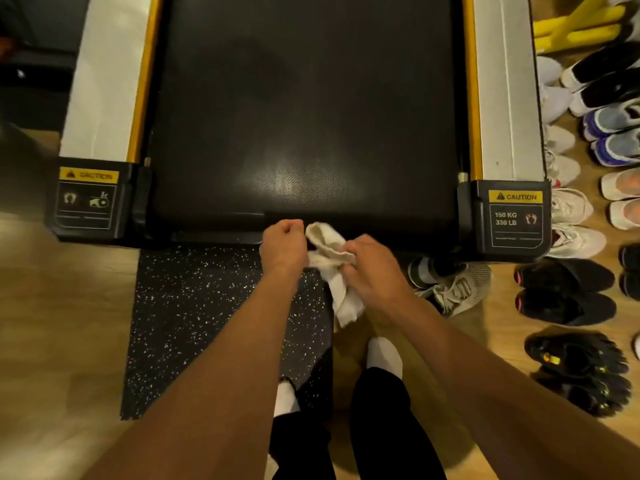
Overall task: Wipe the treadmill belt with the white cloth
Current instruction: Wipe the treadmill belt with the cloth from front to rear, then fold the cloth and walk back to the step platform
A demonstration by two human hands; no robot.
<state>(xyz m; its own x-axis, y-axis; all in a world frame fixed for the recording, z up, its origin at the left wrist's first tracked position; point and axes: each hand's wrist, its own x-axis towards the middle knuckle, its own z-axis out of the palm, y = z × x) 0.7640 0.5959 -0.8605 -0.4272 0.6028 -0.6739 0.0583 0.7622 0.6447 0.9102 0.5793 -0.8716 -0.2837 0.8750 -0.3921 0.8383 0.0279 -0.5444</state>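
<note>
The black treadmill belt fills the upper middle of the head view, with a dull shine near its rear edge. Just below that rear edge, both hands hold a bunched white cloth. My right hand grips the cloth's middle, and a loose tail hangs down beneath it. My left hand is curled into a fist at the cloth's upper end and seems to pinch it. The cloth is held in the air, off the belt.
Silver side rails with yellow trim flank the belt, ending in black caps with caution labels. A speckled black mat lies under the rear. Several shoes crowd the wooden floor at right. My socked feet stand below.
</note>
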